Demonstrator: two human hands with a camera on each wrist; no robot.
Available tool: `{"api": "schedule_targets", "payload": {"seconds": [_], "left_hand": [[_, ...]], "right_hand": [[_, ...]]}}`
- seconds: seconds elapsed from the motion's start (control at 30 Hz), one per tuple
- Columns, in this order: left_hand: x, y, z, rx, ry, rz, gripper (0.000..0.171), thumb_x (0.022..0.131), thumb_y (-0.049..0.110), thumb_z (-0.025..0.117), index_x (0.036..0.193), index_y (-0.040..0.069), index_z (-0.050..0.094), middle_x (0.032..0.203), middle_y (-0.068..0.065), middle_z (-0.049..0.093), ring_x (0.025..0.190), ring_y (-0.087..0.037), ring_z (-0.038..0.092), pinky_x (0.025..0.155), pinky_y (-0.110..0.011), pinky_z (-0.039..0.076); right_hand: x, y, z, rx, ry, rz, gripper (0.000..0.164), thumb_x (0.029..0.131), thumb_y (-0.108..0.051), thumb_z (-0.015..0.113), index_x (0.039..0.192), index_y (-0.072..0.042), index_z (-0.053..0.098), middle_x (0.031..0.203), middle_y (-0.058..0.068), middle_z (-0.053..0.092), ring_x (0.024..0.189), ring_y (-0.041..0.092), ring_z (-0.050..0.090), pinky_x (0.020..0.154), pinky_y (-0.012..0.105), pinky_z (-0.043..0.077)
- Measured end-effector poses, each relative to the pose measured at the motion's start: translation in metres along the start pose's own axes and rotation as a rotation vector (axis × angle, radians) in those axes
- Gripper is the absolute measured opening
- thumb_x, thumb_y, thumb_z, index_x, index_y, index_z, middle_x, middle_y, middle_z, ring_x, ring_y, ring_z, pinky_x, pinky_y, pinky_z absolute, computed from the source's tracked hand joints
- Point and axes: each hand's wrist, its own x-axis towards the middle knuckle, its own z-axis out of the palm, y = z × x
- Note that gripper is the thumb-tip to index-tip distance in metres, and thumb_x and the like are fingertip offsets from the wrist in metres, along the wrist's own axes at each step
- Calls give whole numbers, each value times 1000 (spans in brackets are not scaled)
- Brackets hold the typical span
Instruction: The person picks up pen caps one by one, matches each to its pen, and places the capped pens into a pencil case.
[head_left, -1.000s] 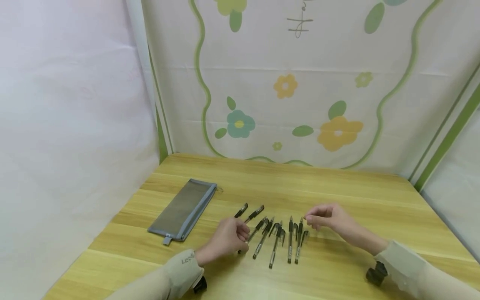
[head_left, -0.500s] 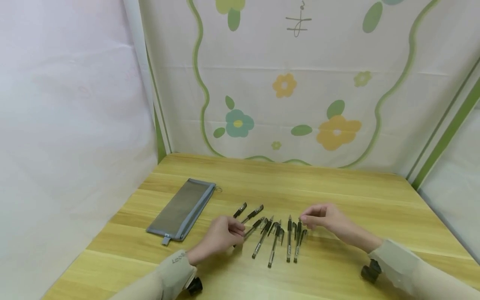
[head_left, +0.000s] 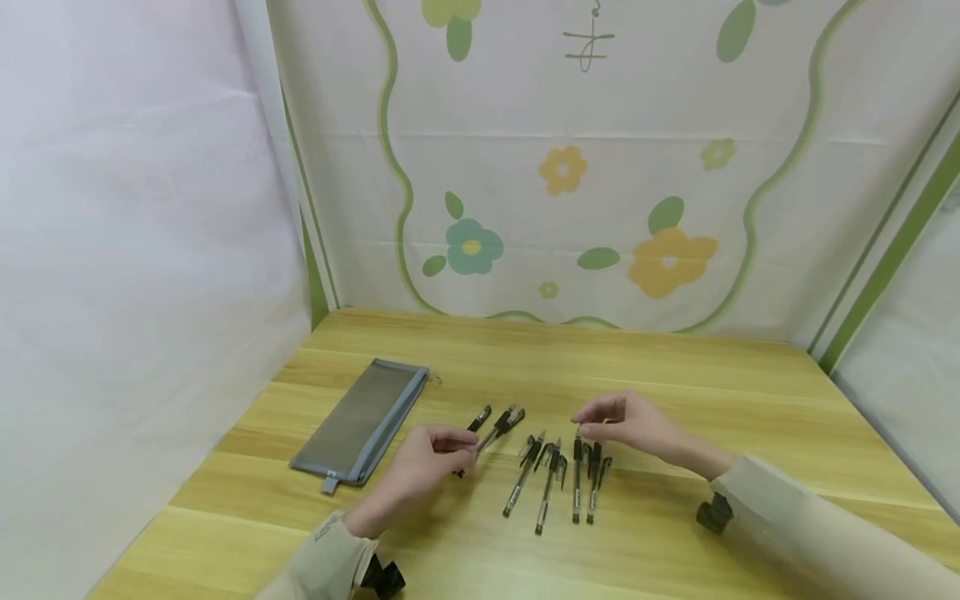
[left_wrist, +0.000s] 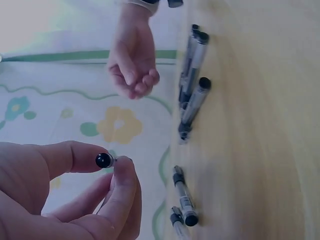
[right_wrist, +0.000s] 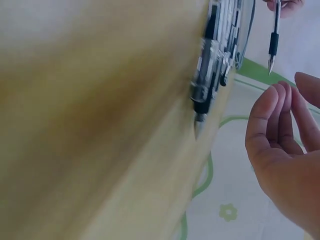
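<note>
nearest the person, four pens (head_left: pixel 547 492) lie in a loose fan on the desk (head_left: pixel 637 558), writing tips pointing away, with caps (head_left: pixel 605 469) beside them; left of this fan the left hand (head_left: pixel 431 458) pinches another pen (right_wrist: pixel 274 44) off the wood, thumb and fingers closed on its blunt end; the right hand (head_left: pixel 630 425) hovers just beyond the tips of the rightmost pens, fingers loosely bent, with hold of nothing; the pinched pen's long axis slants forward and rightward, its bare tip leading toward the right hand's side but well apart from it, so that gap seems the relation that counts; past the left hand lie two more pens (head_left: pixel 480 417), then a grey pouch (head_left: pixel 356 417) to the left, and behind the desk hangs a flowered backdrop (head_left: pixel 495 100)
</note>
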Motion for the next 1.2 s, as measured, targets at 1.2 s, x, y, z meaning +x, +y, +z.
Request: {"api": "schedule_targets", "payload": {"seconds": [1.2], "left_hand": [[-7, 0, -9, -138, -49, 6, 26, 92, 5, 69, 116, -4, 67, 108, -19, 68, 90, -25, 67, 76, -29, 55]], "right_hand": [[97, 7, 22, -223, -397, -228, 15, 85, -8, 77, 100, -5, 77, 96, 6, 71, 83, 18, 66, 78, 34, 56]]}}
